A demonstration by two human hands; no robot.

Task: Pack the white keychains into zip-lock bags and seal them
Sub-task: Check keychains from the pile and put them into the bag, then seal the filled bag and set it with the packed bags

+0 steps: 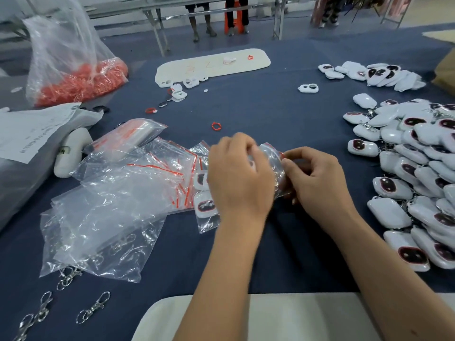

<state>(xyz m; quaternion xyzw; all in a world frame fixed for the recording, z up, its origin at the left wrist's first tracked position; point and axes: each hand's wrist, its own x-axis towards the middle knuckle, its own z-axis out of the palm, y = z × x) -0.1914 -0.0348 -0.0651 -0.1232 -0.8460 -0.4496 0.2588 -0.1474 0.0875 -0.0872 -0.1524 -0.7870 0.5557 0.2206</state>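
My left hand (240,175) and my right hand (317,179) both pinch one small zip-lock bag (274,159) with a red seal strip, held just above the blue table. What is inside it is hidden by my fingers. Left of my left hand lie packed bags, each with a white keychain (205,205) inside. A large heap of loose white keychains (418,173) with dark oval windows covers the right side. Empty zip-lock bags (157,166) with red strips are spread to the left.
Metal swivel clasps (94,307) lie at the front left, some inside a clear bag (98,232). A big bag of orange rings (81,80) stands at the back left. A white foam board (214,64) lies at the back, a second keychain pile (374,73) at the back right.
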